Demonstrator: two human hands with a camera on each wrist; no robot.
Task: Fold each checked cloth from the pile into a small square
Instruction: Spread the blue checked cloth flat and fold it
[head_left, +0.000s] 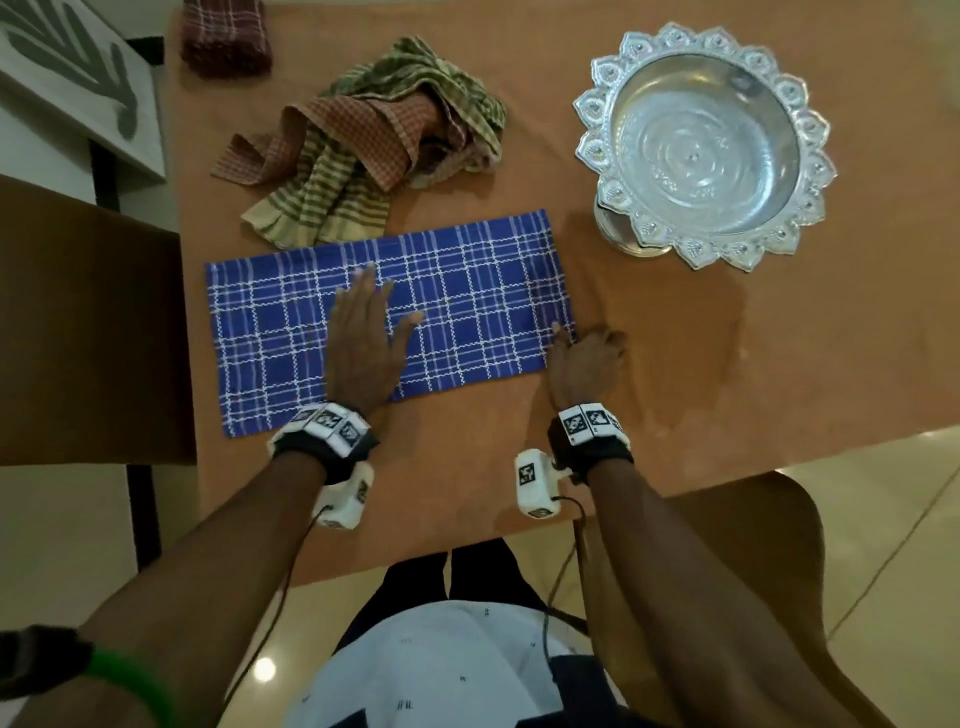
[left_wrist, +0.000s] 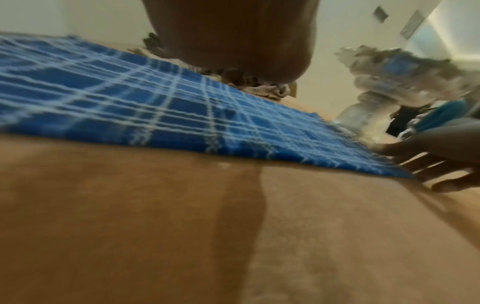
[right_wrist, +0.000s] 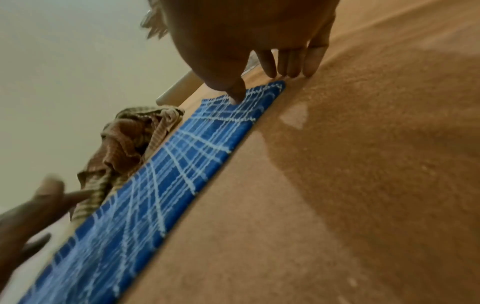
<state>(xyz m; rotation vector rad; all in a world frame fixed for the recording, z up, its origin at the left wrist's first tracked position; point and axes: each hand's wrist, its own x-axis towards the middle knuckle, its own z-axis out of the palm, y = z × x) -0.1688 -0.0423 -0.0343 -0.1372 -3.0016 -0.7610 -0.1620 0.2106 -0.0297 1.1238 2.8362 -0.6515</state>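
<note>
Head view: blue checked cloth (head_left: 467, 291) flat mid-tabletop (head_left: 675, 395), nearer left edge. Left grip (head_left: 363, 338) flat-palmed on its middle. Right grip (head_left: 584, 358): thumb on its corner, pinch unclear. Risk: corner slips mid-fold, edges misalign.

One blue checked cloth (head_left: 457, 291) lies flat near the front edge of one brown table (head_left: 675, 395), with two hands on it: the left hand (head_left: 363, 343) at its middle, the right hand (head_left: 584, 364) at its right end. Toward the far edge sits one loose pile (head_left: 374, 140) of at least two more cloths; the exact number cannot be told. One folded dark red stack (head_left: 226, 36) occupies the far left corner, its count unclear. One silver bowl (head_left: 644, 93) stands toward the far right corner.
</note>
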